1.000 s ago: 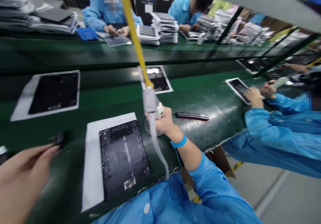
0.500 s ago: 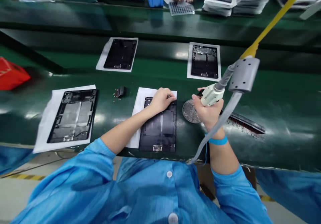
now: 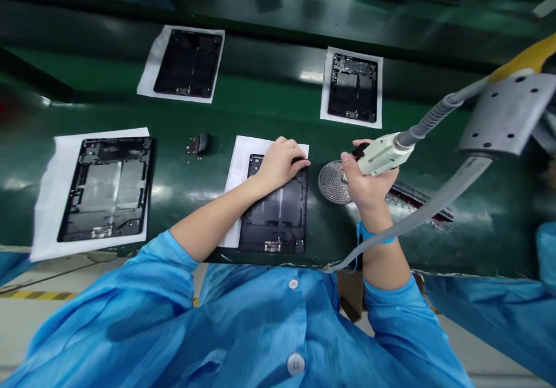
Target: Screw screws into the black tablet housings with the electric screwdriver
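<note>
My left hand [image 3: 280, 165] lies curled over the upper edge of a dark tablet housing [image 3: 273, 226], which rests on a white sheet [image 3: 234, 202]. My right hand [image 3: 369, 182] grips a cream electric screwdriver [image 3: 384, 154] with a grey cable, its tip hidden near my fingers. Just left of that hand sits a round perforated metal disc [image 3: 333, 182], partly covered by my hand and touching it or very close.
A green conveyor belt [image 3: 278, 104] carries several more tablet housings on white sheets. A small black part [image 3: 200, 143] lies left of my hand. A dark strip [image 3: 419, 198] lies to the right. A grey metal hanger [image 3: 506, 113] holds the cable overhead. A co-worker's blue sleeve [image 3: 486, 313] shows at right.
The view has swung from the side to straight down over the belt. My left hand has come in onto the housing. My right hand still grips the screwdriver.
</note>
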`<state>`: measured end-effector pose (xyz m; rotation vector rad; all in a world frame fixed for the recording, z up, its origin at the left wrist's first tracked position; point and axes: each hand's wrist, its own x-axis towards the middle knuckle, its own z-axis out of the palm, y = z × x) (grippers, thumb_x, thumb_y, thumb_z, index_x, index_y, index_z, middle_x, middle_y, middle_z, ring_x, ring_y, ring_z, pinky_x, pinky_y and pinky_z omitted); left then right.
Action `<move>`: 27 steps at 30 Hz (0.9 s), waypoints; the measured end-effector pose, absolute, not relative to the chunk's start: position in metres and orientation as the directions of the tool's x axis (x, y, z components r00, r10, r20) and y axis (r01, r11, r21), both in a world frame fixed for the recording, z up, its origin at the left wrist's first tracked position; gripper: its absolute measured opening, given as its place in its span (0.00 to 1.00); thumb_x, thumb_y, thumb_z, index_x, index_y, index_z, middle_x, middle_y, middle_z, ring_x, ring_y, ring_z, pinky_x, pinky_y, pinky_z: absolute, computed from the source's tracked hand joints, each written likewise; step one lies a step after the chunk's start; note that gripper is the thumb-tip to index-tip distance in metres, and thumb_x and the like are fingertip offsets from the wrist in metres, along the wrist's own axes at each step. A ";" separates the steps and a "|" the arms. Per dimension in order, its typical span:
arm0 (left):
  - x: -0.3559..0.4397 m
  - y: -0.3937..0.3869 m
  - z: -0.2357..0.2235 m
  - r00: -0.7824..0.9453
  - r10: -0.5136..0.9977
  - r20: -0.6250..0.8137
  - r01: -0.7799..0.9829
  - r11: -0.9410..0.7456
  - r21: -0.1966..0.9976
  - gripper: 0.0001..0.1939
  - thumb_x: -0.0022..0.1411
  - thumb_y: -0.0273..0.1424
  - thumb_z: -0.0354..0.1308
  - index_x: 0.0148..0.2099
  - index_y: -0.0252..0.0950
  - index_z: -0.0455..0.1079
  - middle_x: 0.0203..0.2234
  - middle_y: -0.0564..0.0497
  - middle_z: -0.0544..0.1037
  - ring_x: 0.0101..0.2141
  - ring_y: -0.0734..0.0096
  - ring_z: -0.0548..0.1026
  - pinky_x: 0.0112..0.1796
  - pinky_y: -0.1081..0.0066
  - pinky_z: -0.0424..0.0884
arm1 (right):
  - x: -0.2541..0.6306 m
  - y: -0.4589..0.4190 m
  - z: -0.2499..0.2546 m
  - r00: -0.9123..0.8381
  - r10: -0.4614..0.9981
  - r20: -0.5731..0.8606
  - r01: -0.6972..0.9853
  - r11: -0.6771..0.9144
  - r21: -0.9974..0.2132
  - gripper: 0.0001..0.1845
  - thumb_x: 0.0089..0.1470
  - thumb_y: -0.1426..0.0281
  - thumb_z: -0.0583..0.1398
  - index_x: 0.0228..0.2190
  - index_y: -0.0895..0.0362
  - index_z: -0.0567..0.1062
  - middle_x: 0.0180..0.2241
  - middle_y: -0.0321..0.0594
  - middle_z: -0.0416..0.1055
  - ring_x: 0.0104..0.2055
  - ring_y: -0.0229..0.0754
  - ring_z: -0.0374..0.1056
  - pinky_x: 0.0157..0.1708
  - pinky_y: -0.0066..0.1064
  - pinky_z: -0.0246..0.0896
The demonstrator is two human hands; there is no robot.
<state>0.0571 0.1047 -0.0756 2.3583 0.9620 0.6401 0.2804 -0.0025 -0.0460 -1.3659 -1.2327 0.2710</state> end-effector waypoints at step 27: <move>0.068 0.120 -0.084 0.719 0.651 0.243 0.425 -0.688 0.588 0.13 0.79 0.34 0.65 0.42 0.37 0.88 0.40 0.41 0.82 0.48 0.48 0.76 0.46 0.54 0.71 | 0.284 0.046 -0.056 0.526 0.561 0.639 0.637 0.238 -0.733 0.31 0.80 0.43 0.52 0.74 0.40 0.63 0.46 0.40 0.75 0.22 0.35 0.59 0.27 0.37 0.71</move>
